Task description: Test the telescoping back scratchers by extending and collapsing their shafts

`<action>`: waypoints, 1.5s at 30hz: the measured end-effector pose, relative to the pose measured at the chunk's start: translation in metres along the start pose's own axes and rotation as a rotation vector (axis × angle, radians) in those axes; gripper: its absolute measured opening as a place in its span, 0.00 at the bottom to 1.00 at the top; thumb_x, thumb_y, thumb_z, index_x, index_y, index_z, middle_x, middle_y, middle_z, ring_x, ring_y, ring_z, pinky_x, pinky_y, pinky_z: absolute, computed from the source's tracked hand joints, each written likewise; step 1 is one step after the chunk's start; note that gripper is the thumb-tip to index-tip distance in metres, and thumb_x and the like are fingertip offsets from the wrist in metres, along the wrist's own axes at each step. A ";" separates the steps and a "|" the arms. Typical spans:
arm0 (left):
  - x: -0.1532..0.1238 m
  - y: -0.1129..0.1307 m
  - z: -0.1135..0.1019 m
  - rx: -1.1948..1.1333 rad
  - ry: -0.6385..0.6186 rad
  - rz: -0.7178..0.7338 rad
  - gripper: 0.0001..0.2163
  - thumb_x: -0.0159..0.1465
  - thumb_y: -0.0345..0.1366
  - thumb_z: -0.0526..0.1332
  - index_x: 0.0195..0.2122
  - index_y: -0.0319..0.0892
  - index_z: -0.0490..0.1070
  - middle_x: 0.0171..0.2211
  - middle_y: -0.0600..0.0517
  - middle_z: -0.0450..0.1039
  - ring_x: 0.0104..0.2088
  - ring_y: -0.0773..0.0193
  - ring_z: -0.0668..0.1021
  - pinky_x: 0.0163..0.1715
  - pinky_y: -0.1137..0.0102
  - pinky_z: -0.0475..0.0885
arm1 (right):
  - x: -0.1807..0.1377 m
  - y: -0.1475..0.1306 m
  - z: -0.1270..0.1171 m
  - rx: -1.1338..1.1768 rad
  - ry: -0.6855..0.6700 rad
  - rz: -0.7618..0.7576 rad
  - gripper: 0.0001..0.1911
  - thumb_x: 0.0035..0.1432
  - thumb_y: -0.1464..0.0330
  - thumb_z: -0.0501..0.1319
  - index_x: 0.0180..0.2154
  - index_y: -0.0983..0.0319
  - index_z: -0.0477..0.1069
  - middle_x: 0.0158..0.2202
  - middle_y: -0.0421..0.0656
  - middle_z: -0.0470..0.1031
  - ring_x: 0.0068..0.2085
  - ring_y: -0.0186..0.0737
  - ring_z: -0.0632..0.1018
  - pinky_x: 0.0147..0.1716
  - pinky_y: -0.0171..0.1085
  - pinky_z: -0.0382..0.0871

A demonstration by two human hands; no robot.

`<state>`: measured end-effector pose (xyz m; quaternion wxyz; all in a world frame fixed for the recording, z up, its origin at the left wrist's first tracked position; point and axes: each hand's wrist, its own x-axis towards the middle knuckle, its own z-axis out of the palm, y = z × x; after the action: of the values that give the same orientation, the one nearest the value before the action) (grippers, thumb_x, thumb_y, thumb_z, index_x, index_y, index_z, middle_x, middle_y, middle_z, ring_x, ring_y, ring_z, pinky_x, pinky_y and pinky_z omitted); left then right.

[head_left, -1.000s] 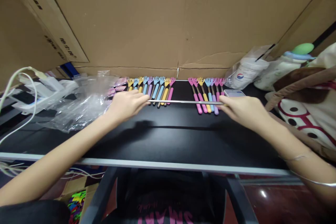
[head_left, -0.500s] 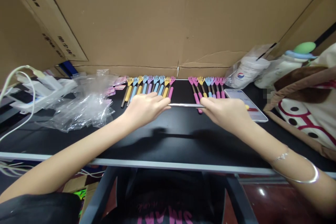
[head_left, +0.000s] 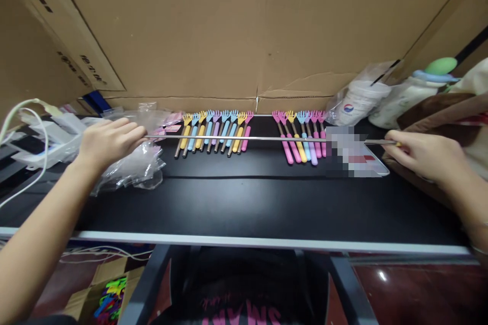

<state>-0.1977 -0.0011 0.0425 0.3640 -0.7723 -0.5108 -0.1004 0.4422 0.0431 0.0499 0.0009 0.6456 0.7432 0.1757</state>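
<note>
Stretched level above the black table is the long thin metal rod of a telescopic back scratcher (head_left: 229,137). Its left end is closed in my left hand (head_left: 112,144), above the plastic bags. My right hand (head_left: 427,160) grips the other end near the brown and cream bag, with a bit of yellow showing at the fingers. Both ends are hidden in my fists. Behind and below the rod lie two rows of claw-headed back scratchers: a left group (head_left: 214,132) in yellow, blue, purple and pink, and a right group (head_left: 293,150), mostly pink.
Clear plastic bags (head_left: 133,167) lie at left by a white power strip (head_left: 34,157) with cables. At right are a phone (head_left: 375,165), partly blurred, a white cup (head_left: 360,104), a bottle (head_left: 415,94) and the bag (head_left: 438,111). Cardboard (head_left: 229,25) walls the back.
My hands have moved far apart, left hand to the left and right hand to the right. The metal rod between them has become much longer.
</note>
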 end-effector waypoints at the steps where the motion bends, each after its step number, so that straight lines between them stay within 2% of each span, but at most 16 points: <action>1: 0.001 0.000 0.001 0.009 0.002 0.012 0.14 0.68 0.42 0.49 0.25 0.43 0.58 0.22 0.53 0.59 0.28 0.64 0.62 0.24 0.70 0.53 | 0.000 0.000 0.000 -0.008 0.013 0.007 0.07 0.54 0.61 0.53 0.30 0.58 0.64 0.30 0.47 0.74 0.30 0.39 0.70 0.25 0.34 0.50; 6: 0.007 0.009 0.010 -0.001 -0.033 0.053 0.14 0.69 0.41 0.46 0.27 0.44 0.58 0.23 0.53 0.63 0.31 0.62 0.64 0.28 0.69 0.57 | 0.001 -0.014 -0.006 -0.044 -0.054 0.072 0.09 0.52 0.61 0.54 0.31 0.58 0.68 0.31 0.48 0.76 0.29 0.39 0.70 0.25 0.34 0.50; 9: 0.008 0.010 0.015 -0.036 -0.078 0.101 0.13 0.69 0.41 0.45 0.29 0.45 0.60 0.24 0.54 0.66 0.31 0.62 0.66 0.32 0.68 0.59 | 0.003 -0.017 -0.007 -0.022 -0.103 0.101 0.15 0.52 0.60 0.55 0.37 0.60 0.72 0.34 0.51 0.77 0.30 0.40 0.71 0.26 0.34 0.51; 12: 0.006 0.008 0.016 0.017 -0.075 0.135 0.13 0.69 0.41 0.44 0.30 0.45 0.61 0.25 0.55 0.68 0.31 0.63 0.68 0.35 0.67 0.61 | 0.005 -0.013 -0.002 -0.006 -0.066 0.147 0.20 0.51 0.61 0.55 0.43 0.62 0.74 0.35 0.52 0.77 0.31 0.42 0.72 0.27 0.34 0.53; 16: 0.010 0.015 0.012 0.110 -0.059 0.167 0.14 0.70 0.40 0.43 0.32 0.46 0.63 0.25 0.56 0.72 0.31 0.64 0.71 0.35 0.67 0.62 | 0.008 -0.019 -0.003 -0.033 0.046 0.128 0.19 0.50 0.60 0.55 0.41 0.61 0.75 0.31 0.50 0.77 0.29 0.42 0.72 0.25 0.34 0.50; 19: 0.025 0.038 0.007 0.033 -0.027 0.228 0.16 0.70 0.42 0.44 0.30 0.44 0.65 0.26 0.55 0.74 0.28 0.66 0.72 0.33 0.69 0.61 | 0.010 -0.049 -0.015 -0.070 0.078 0.002 0.17 0.53 0.59 0.52 0.36 0.60 0.74 0.27 0.48 0.76 0.26 0.40 0.71 0.24 0.34 0.47; 22: 0.047 0.077 0.000 -0.071 0.044 0.280 0.17 0.69 0.41 0.44 0.28 0.44 0.66 0.23 0.53 0.74 0.24 0.65 0.73 0.31 0.68 0.60 | 0.010 -0.095 -0.030 -0.083 0.107 -0.150 0.18 0.55 0.58 0.50 0.31 0.61 0.73 0.25 0.46 0.75 0.25 0.38 0.69 0.24 0.33 0.43; 26: 0.072 0.130 -0.020 -0.175 0.103 0.319 0.15 0.68 0.40 0.48 0.27 0.42 0.66 0.20 0.53 0.73 0.21 0.64 0.73 0.28 0.68 0.58 | 0.004 -0.151 -0.043 -0.028 0.167 -0.252 0.16 0.56 0.61 0.49 0.29 0.60 0.72 0.21 0.44 0.73 0.22 0.35 0.67 0.24 0.34 0.41; 29: 0.082 0.158 -0.036 -0.194 0.133 0.326 0.15 0.68 0.38 0.49 0.26 0.41 0.65 0.17 0.54 0.71 0.19 0.65 0.72 0.27 0.69 0.56 | -0.004 -0.179 -0.049 0.016 0.211 -0.295 0.16 0.57 0.63 0.48 0.29 0.60 0.72 0.20 0.43 0.73 0.21 0.35 0.67 0.24 0.35 0.40; 32: 0.088 0.173 -0.046 -0.227 0.134 0.343 0.14 0.68 0.39 0.50 0.27 0.41 0.66 0.18 0.54 0.71 0.19 0.65 0.73 0.26 0.69 0.56 | -0.010 -0.196 -0.055 0.045 0.186 -0.320 0.17 0.59 0.63 0.47 0.30 0.60 0.73 0.22 0.43 0.74 0.22 0.35 0.69 0.24 0.35 0.41; 36: 0.092 0.181 -0.050 -0.246 0.158 0.337 0.13 0.68 0.39 0.51 0.28 0.41 0.66 0.18 0.54 0.71 0.19 0.66 0.73 0.26 0.69 0.55 | -0.013 -0.207 -0.059 0.054 0.211 -0.321 0.17 0.59 0.64 0.47 0.30 0.60 0.72 0.21 0.44 0.74 0.21 0.35 0.69 0.23 0.35 0.40; 39: 0.092 0.180 -0.049 -0.228 0.200 0.339 0.13 0.68 0.39 0.51 0.27 0.41 0.66 0.18 0.55 0.71 0.20 0.67 0.73 0.26 0.69 0.55 | -0.015 -0.206 -0.057 0.027 0.305 -0.332 0.17 0.60 0.64 0.47 0.28 0.60 0.71 0.20 0.42 0.73 0.20 0.34 0.68 0.23 0.35 0.39; 42: 0.088 0.168 -0.044 -0.182 0.215 0.335 0.14 0.68 0.40 0.52 0.26 0.42 0.66 0.19 0.55 0.71 0.22 0.66 0.73 0.27 0.69 0.56 | -0.015 -0.192 -0.051 -0.025 0.414 -0.354 0.15 0.59 0.63 0.49 0.29 0.60 0.71 0.19 0.41 0.72 0.20 0.33 0.68 0.22 0.34 0.38; 45: 0.080 0.142 -0.034 -0.107 0.206 0.318 0.15 0.68 0.41 0.50 0.26 0.42 0.65 0.20 0.55 0.71 0.23 0.65 0.73 0.27 0.68 0.57 | -0.009 -0.162 -0.042 -0.099 0.470 -0.338 0.14 0.58 0.63 0.50 0.28 0.60 0.70 0.19 0.40 0.72 0.20 0.32 0.67 0.22 0.33 0.39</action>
<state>-0.0319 0.0034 0.0434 0.3837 -0.8473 -0.3364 -0.1471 0.2785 0.0063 0.0446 -0.1105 0.4535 0.8106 0.3535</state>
